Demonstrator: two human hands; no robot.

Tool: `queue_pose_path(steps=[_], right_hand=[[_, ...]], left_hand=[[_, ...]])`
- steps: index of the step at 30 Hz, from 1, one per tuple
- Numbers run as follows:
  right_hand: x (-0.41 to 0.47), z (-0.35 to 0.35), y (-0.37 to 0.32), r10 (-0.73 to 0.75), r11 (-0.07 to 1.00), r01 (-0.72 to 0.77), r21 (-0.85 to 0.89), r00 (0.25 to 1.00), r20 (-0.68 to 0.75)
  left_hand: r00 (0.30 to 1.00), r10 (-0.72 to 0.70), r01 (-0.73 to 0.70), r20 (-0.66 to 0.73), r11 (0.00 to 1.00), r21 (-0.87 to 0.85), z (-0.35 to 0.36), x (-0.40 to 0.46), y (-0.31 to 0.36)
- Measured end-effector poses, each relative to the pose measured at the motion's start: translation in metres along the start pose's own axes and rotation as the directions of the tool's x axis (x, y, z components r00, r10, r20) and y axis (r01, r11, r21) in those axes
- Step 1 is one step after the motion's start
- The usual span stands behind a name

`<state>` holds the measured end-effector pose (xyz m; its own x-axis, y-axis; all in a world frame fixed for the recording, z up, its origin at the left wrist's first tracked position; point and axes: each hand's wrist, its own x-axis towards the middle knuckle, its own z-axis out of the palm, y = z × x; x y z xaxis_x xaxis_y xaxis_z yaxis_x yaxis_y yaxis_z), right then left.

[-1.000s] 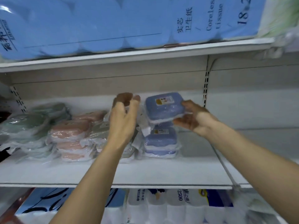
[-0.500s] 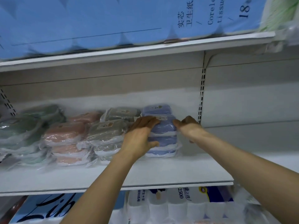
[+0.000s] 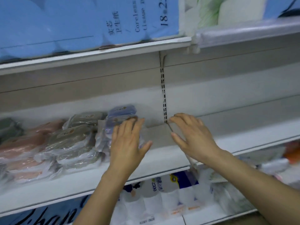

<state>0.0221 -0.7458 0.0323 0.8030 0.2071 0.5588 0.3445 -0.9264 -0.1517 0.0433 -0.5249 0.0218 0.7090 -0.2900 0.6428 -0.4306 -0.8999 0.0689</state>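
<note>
A stack of blue plastic-wrapped boxes (image 3: 121, 114) stands on the white middle shelf (image 3: 81, 179), at the right end of a row of wrapped boxes. My left hand (image 3: 128, 142) is in front of the blue stack with straight, spread fingers, its fingertips at the stack's front. It hides the lower blue boxes. My right hand (image 3: 193, 135) hovers to the right of the stack, fingers loosely spread and holding nothing, in front of the slotted shelf upright (image 3: 163, 98).
Grey-green wrapped boxes (image 3: 73, 137) and pink wrapped boxes (image 3: 27, 143) are stacked left of the blue ones. Blue tissue packs (image 3: 81, 21) fill the top shelf. Packs of paper rolls (image 3: 162, 197) sit on the shelf below. The shelf section to the right holds nothing near my right hand.
One second ago both hands held a blue box above the stack. They set it on the stack, then drew back. The camera view has shifted right.
</note>
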Motion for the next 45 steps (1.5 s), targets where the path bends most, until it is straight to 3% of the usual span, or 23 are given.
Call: queue_pose_path(steps=[2,5,10,13,17,24,32,36,39,41,43,45], right_hand=[[-0.037,-0.025,0.024,-0.024,0.992,0.014,-0.128,0.996,-0.082],[-0.104,-0.065,0.065,0.025,0.969,-0.048,-0.243,0.995,-0.096],[-0.238,-0.128,0.149,0.284,0.899,-0.24,-0.366,0.956,0.069],[-0.322,-0.162,0.198,0.444,0.831,-0.357,-0.426,0.887,0.123],[-0.421,-0.206,0.257,0.629,0.741,-0.516,-0.429,0.757,0.176],[-0.536,-0.248,0.341,0.843,0.53,-0.737,-0.42,0.511,0.167],[-0.579,-0.198,0.458,0.874,0.467,-0.81,-0.355,0.362,0.323],[-0.584,-0.152,0.558,0.856,0.447,-0.829,-0.338,0.285,0.431],[-0.592,-0.112,0.639,0.823,0.446,-0.845,-0.295,0.257,0.506],[-0.6,-0.084,0.69,0.801,0.432,-0.842,-0.325,0.192,0.568],[-0.607,-0.054,0.735,0.78,0.419,-0.841,-0.343,0.14,0.61],[-0.616,-0.022,0.775,0.77,0.411,-0.842,-0.349,0.115,0.628]], left_hand=[[0.997,0.047,-0.05,-0.062,0.997,-0.062,0.004,-0.011,0.048],[0.994,0.083,-0.092,-0.067,0.987,-0.133,0.014,-0.027,0.125],[0.983,0.17,-0.151,0.071,0.964,-0.219,0.046,-0.063,0.268],[0.954,0.237,-0.194,0.185,0.956,-0.22,0.067,-0.088,0.358],[0.885,0.339,-0.221,0.318,0.909,-0.353,0.091,-0.122,0.46],[0.714,0.459,-0.195,0.528,0.855,-0.48,0.136,-0.15,0.564],[0.581,0.438,-0.052,0.686,0.861,-0.506,0.237,-0.137,0.638],[0.512,0.383,0.129,0.769,0.851,-0.509,0.333,-0.109,0.684],[0.409,0.264,0.394,0.873,0.812,-0.43,0.414,-0.097,0.72],[0.278,0.173,0.589,0.945,0.746,-0.31,0.464,-0.099,0.743],[0.188,0.096,0.672,0.978,0.714,-0.199,0.515,-0.102,0.763],[0.149,0.048,0.689,0.988,0.712,-0.138,0.561,-0.107,0.776]])
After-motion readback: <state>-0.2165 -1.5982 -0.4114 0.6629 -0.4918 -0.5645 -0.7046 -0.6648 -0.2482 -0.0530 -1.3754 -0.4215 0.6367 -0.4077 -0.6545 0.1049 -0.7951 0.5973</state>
